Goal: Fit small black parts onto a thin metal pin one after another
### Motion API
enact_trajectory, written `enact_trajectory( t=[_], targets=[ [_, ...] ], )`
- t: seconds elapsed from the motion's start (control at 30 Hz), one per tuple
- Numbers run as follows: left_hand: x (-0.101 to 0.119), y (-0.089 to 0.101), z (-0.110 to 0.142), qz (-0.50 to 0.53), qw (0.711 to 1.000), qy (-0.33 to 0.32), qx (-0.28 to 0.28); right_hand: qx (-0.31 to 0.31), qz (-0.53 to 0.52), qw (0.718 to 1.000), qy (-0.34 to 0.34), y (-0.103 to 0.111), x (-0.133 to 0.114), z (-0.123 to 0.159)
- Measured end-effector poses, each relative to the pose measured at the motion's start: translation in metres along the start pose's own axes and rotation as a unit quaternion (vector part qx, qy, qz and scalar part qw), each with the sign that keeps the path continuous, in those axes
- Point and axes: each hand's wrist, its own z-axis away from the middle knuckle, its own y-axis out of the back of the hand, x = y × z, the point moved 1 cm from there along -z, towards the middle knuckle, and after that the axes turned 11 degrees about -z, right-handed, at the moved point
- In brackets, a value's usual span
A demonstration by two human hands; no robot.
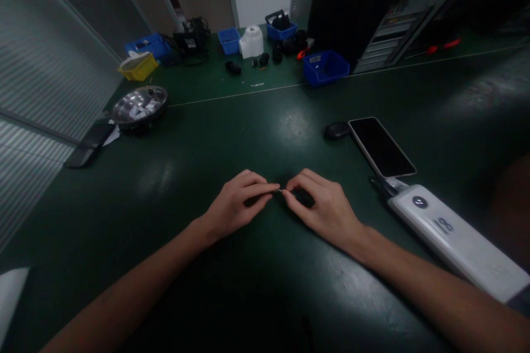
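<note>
Left hand [240,201] and right hand [327,204] clamp fingers [261,189] on a tiny piece [280,191]; beyond, a metal bowl [123,103] holds white scraps [143,110].

**Green Tabletop, Things Along Its Edges**

Before me spreads a glossy dark-green table [186,149], a thin pale line crossing its far part. To my right lie a phone [383,146], a black rounded object [337,130] beside it, and a long white device [459,240]. At far left sit a metal bowl [138,105] and a flat black object [90,145]. Farther back I see a yellow bin [138,68], a white vented housing [252,43] and a deep-blue bin [326,70].
</note>
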Motion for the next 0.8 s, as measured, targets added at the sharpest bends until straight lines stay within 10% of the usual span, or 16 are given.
enact_trajectory(
  t=[0.33,0.8],
  targets=[
    [0.002,-0.008,0.001,-0.157,0.984,-0.024,-0.084,0.001,0.142,0.989,-0.028,-0.001,0.003,0.000],
    [0.017,-0.009,-0.006,-0.020,0.999,0.018,-0.028,0.035,0.187,0.980,-0.063,0.002,0.000,0.000]
  ],
)
